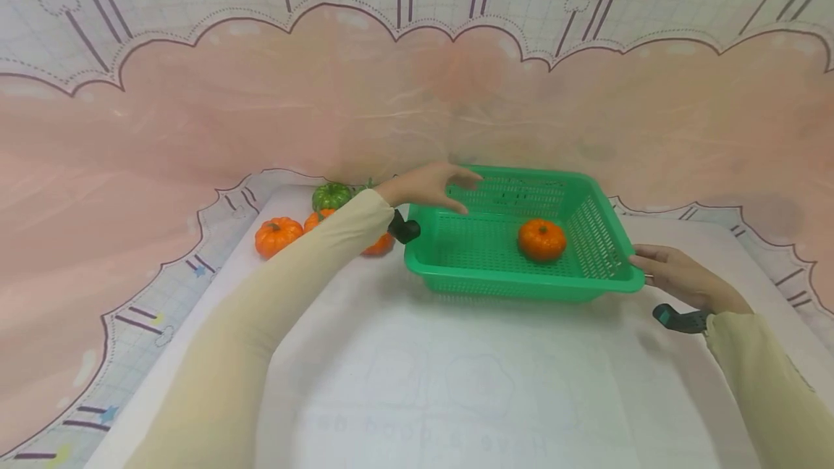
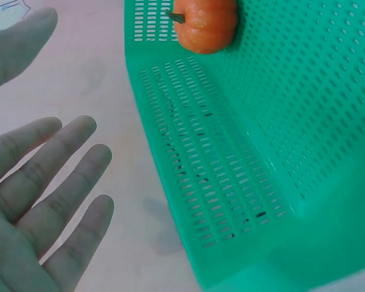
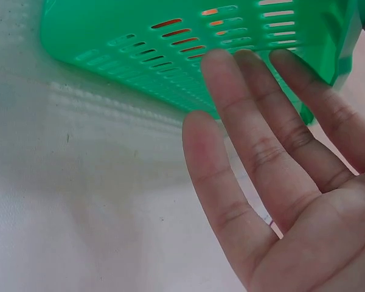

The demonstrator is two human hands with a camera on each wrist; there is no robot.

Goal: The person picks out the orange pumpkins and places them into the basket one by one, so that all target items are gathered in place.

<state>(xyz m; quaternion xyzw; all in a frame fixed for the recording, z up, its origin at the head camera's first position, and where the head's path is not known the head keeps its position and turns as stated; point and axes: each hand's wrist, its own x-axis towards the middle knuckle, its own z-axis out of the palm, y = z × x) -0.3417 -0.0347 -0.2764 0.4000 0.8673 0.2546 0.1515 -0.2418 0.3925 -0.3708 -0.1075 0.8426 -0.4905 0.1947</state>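
A green plastic basket point(image 1: 515, 282) stands on the white table with one small orange pumpkin point(image 1: 542, 240) inside, toward its right end. My left hand point(image 1: 430, 185) hovers over the basket's back left corner, fingers spread and holding nothing. In the left wrist view that same hand point(image 2: 45, 194) is apart from the basket wall. At the basket's right end, my right hand point(image 1: 684, 277) holds the rim, with the thumb at the rim and the fingers below it. The right wrist view shows these fingers point(image 3: 261, 146) fairly straight against the perforated side.
Left of the basket lie an orange pumpkin point(image 1: 278, 237), a green pumpkin point(image 1: 331, 196) and another orange pumpkin point(image 1: 379, 244), some partly hidden behind my left forearm. A patterned pink cloth point(image 1: 326, 107) hangs behind the white table point(image 1: 456, 382).
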